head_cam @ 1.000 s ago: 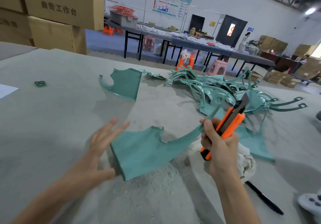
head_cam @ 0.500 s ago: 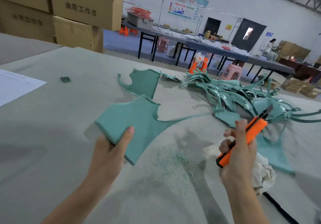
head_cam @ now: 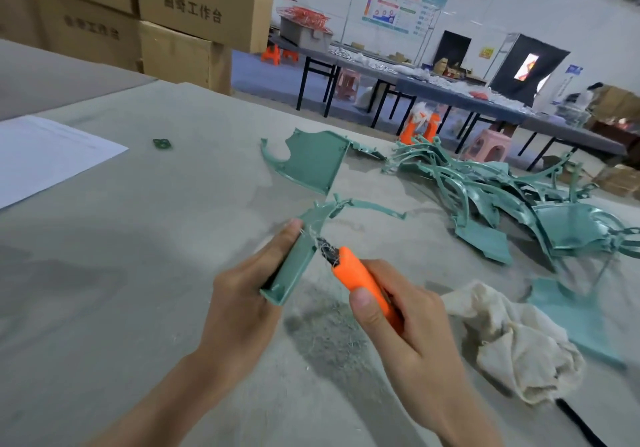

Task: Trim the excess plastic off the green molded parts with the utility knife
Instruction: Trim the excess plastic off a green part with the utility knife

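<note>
- Right hand (head_cam: 408,325): clenched round the orange utility knife (head_cam: 360,280), thumb laid along the top of the body, presumably to steady the stroke. The short blade meets the edge of the held part, where pale wisps of flash cling.
- Left hand (head_cam: 242,294): grasps the green molded part (head_cam: 298,256), thumb along one face and fingers behind. The part is lifted off the table and tilted on edge, apparently to present its rim to the blade.
- Shavings (head_cam: 329,328): a scatter of fine trimmings on the table (head_cam: 104,273), directly below both hands; judged to be the working spot.
- Cloth (head_cam: 512,335): crumpled, pale, just right of the knife hand, partly covering a flat green panel (head_cam: 561,308).
- Trimmed-looking panel (head_cam: 311,166): lies flat and alone beyond the hands, apart from the rest.
- Heap of green parts (head_cam: 519,204): tangled, far right, probably awaiting trimming.
- Paper sheet (head_cam: 45,155): far left, with a small green scrap (head_cam: 162,144) near it.
- Cartons (head_cam: 194,13): stacked behind the table.
</note>
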Tool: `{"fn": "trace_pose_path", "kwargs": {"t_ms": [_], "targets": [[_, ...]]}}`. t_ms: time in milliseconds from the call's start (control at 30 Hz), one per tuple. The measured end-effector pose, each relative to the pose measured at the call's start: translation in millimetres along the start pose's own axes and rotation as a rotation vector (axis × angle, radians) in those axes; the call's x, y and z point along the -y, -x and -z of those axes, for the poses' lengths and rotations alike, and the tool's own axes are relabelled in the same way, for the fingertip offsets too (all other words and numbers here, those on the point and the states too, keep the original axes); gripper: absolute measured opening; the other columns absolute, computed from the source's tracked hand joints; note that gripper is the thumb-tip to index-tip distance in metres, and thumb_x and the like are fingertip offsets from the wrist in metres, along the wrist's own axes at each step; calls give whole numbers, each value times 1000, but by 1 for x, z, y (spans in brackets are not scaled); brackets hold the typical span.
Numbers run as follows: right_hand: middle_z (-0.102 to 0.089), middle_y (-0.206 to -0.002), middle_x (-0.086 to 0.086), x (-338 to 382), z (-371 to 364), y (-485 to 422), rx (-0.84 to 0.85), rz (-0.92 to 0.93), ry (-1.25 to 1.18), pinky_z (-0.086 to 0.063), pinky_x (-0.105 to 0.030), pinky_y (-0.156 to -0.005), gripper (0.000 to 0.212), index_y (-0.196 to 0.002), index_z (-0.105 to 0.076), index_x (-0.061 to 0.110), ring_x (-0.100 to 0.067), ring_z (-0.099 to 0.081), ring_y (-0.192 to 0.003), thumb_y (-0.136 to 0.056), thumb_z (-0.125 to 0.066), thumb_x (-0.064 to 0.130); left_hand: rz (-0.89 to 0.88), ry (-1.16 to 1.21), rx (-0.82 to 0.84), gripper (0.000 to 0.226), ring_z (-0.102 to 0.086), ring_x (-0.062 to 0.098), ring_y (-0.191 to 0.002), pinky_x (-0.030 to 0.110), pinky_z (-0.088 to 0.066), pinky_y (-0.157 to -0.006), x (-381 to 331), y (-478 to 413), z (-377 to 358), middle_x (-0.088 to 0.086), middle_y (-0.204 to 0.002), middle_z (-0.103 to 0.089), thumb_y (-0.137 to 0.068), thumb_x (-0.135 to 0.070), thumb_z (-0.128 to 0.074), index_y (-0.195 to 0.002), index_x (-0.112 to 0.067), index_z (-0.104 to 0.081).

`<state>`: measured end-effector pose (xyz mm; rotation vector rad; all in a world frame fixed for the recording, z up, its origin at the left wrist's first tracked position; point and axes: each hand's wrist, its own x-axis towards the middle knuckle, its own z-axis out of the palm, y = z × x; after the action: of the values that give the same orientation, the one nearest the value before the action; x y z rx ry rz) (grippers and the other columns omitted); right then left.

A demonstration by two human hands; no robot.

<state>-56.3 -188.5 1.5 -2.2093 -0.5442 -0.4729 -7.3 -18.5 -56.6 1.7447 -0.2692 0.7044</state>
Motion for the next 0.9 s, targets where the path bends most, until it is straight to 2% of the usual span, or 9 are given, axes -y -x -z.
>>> {"fn": "trace_pose_path", "kwargs": {"t_ms": [133,167,200,233,333,433,567,733,900], "targets": [[-45,-61,11,-2,4,1,21,-9,21,-28,-20,-51,25,-96,-59,32,-7,-43,-52,-97,-44,53,-125,-84,1,48,-42,11,-115,0,-34,-93,1,-2,4,3,-118,-69,-85,8,-62,-128,-13,-60],[-45,-61,12,-2,4,1,19,-13,24,-27,-19,-51,26,-97,-60,32,-6,-42,-52,-97,-44,53,-158,-104,6,50,-56,-3,-112,1,-35,-94,0,-3,6,5,-119,-68,-83,9,-60,-129,-11,-57],[-44,-60,12,-3,5,1,15,-15,31,-27,-18,-51,26,-97,-60,32,-5,-41,-52,-97,-45,53,-188,-110,12,54,-53,-14,-100,5,-36,-97,-1,-4,6,4,-122,-65,-80,9,-56,-130,-10,-53],[-45,-60,13,-3,5,1,10,-17,37,-26,-17,-51,26,-96,-60,32,-5,-41,-52,-97,-45,53,-212,-114,17,57,-55,-1,-114,12,-38,-101,-2,-5,7,2,-125,-60,-77,10,-52,-131,-9,-50],[-45,-60,14,-6,5,1,5,-34,41,-26,-18,-51,24,-92,-59,34,-6,-41,-51,-97,-45,53,-269,-162,2,58,-52,11,-118,23,-39,-102,-2,-7,8,3,-127,-55,-74,10,-47,-130,-6,-48],[-42,-58,12,-11,6,1,10,-59,26,-25,-20,-50,29,-90,-60,31,-5,-37,-50,-96,-45,55,-326,-216,4,51,-51,12,-119,21,-36,-103,-4,-8,8,3,-128,-52,-77,-1,-43,-128,-2,-51],[-42,-56,11,-16,6,0,-5,-76,18,-24,-19,-49,25,-96,-63,37,-5,-36,-49,-94,-47,55,-333,-263,31,63,-49,11,-119,16,-32,-105,-2,-7,9,3,-127,-51,-63,16,-50,-125,1,-55],[-46,-61,0,-18,-2,-3,-71,-115,69,-34,-36,-52,32,-101,-62,35,-13,-41,-52,-92,-44,60,-363,-286,27,61,-50,12,-118,20,-33,-107,0,-9,9,5,-128,-49,-64,19,-52,-122,4,-56],[-48,-59,4,-15,-8,-5,-170,-141,138,-40,-40,-53,37,-100,-64,33,-14,-46,-53,-92,-43,62,-389,-298,32,64,-51,14,-118,20,-34,-105,0,-8,10,5,-128,-50,-61,19,-51,-123,2,-56]]}}
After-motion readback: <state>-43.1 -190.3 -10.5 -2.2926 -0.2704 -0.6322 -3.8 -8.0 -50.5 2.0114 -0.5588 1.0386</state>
